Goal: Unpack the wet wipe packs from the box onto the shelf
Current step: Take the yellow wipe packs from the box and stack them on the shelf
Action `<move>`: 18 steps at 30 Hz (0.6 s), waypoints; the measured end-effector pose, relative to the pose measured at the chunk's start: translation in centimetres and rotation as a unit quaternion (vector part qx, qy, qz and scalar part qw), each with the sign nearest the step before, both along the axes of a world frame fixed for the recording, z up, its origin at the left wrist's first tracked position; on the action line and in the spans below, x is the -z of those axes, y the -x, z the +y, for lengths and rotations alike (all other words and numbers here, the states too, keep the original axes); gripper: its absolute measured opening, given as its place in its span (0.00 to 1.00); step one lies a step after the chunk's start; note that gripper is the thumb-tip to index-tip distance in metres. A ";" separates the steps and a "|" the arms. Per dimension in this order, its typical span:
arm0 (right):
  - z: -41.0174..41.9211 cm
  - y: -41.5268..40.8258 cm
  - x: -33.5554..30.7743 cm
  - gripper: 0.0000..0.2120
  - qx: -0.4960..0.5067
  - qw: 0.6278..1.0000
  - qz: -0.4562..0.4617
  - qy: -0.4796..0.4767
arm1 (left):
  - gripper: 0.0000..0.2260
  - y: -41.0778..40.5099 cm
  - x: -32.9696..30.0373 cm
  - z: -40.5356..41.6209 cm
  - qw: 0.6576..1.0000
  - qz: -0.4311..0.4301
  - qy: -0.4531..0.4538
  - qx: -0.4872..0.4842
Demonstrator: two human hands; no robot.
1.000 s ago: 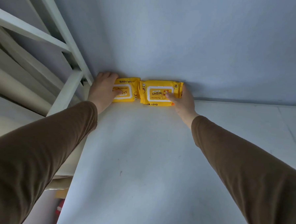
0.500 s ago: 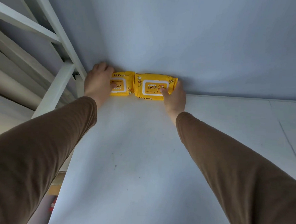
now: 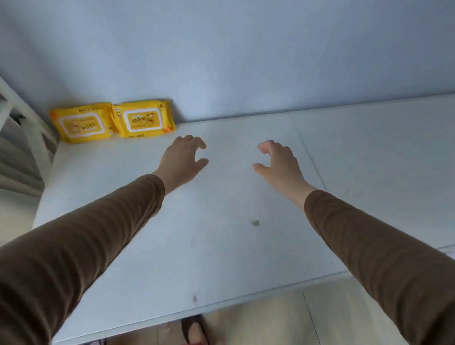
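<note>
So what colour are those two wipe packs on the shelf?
Bright yellow, each with a white-bordered lid label: wipe packs, clearest in the head view.

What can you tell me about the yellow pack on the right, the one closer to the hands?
The right wet wipe pack is a soft, shiny yellow pouch with a white-rimmed flap on top, printed "Wipes", the word upside down from here. It lies flat on the white shelf at the back, against the pale wall. Its left edge meets or slightly overlaps the other yellow pack. No hand touches it.
</note>
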State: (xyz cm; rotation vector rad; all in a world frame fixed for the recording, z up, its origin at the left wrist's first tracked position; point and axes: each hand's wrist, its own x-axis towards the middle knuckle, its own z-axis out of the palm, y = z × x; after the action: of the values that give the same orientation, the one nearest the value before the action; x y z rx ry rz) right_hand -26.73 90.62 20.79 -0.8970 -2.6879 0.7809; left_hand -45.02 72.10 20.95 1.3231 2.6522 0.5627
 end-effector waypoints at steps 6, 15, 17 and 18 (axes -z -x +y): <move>5.9 -20.3 -1.2 0.20 0.039 0.998 -0.030 -0.040 | 0.18 -17.5 -1.3 10.4 0.994 -0.012 -0.018 0.103; 15.4 -47.4 0.1 0.17 0.111 0.992 -0.047 -0.030 | 0.18 -43.3 -0.5 24.1 0.972 -0.054 -0.034 0.226; 18.1 -51.7 1.0 0.16 0.136 0.990 -0.044 -0.015 | 0.17 -47.5 0.2 26.9 0.965 -0.065 -0.038 0.250; 19.5 -53.6 1.7 0.15 0.148 0.988 -0.043 -0.005 | 0.17 -49.3 0.6 28.4 0.962 -0.070 -0.039 0.259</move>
State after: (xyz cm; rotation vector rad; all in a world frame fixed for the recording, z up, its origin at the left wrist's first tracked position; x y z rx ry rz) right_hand 26.84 110.07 19.12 -1.3145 -2.5393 0.6770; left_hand 4.30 100.49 20.35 1.8309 2.0633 0.6530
